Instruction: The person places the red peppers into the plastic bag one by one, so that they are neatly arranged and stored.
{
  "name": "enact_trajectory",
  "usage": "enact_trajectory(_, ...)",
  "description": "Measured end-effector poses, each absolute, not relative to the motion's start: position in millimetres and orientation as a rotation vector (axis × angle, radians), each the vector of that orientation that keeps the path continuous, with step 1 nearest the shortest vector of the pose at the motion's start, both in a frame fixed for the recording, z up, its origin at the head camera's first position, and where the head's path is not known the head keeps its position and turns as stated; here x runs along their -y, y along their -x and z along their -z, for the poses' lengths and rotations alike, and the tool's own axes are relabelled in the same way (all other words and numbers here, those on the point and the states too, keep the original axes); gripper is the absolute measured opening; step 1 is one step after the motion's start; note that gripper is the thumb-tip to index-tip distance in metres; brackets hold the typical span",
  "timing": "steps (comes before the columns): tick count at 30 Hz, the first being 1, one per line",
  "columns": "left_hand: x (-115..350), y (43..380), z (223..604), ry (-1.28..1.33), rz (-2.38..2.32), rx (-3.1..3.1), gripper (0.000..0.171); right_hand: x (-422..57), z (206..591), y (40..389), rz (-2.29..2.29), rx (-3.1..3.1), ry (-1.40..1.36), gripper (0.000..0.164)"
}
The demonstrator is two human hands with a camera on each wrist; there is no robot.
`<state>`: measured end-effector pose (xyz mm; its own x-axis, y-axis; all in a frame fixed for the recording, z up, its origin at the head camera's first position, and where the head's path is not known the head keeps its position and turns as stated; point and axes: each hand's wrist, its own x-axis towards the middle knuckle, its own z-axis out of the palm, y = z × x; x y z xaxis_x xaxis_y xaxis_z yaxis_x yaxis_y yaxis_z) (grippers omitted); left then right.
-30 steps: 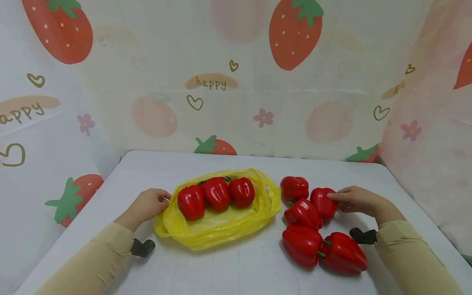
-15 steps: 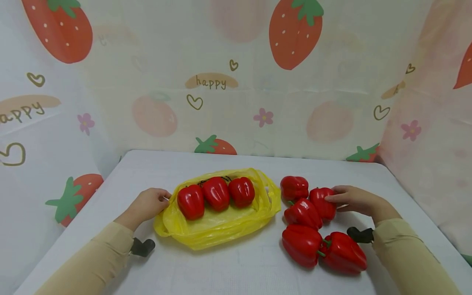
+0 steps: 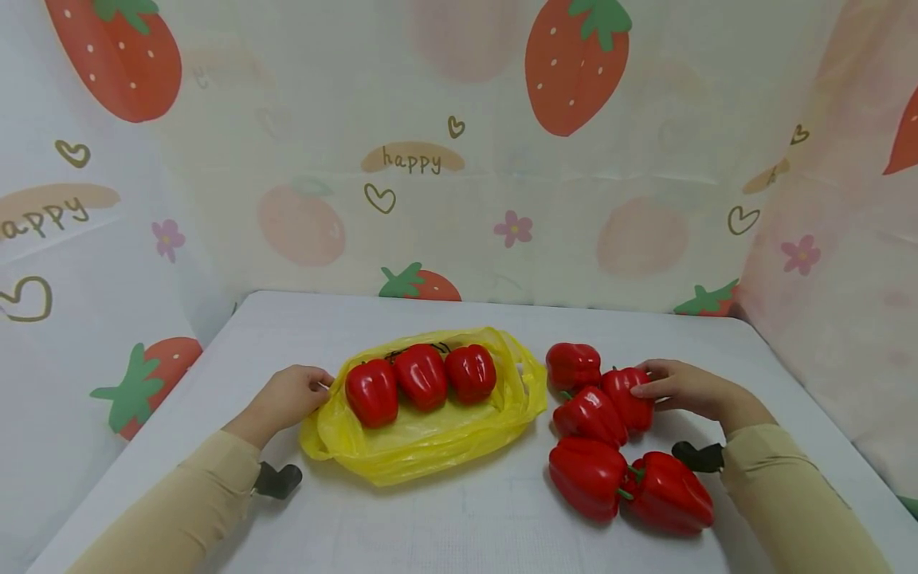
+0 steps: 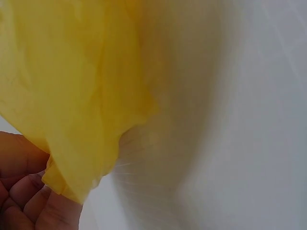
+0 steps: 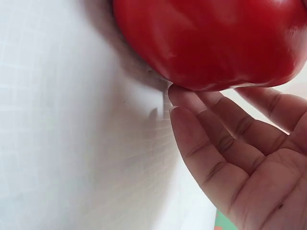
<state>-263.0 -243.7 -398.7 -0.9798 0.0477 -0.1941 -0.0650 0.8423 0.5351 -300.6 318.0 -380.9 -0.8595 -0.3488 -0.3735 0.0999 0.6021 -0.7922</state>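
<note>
Yellow bag [image 3: 423, 450] pinched, red pepper [image 3: 625, 406] touched.
The left hand [image 3: 288, 397] pinches the bag's edge; the right hand [image 3: 694, 392], fingers loosely extended, touches the pepper on the tabletop [image 3: 459, 530], right of the bag, among four others [image 3: 588, 478].

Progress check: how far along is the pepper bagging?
Looks done: three red peppers sit in the open yellow bag. In hand: the left hand pinches the bag's edge, and the right hand touches a fourth pepper, not yet bagged. Left: that one plus four other peppers on the table. So likely three of eight, if all go in.
</note>
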Motion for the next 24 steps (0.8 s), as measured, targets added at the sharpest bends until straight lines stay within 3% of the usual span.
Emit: enact_trajectory(24,246,264,401,-0.007,-0.828,-2.826,0.025,-322,339,299,1.229,-2.51,0.363,0.061)
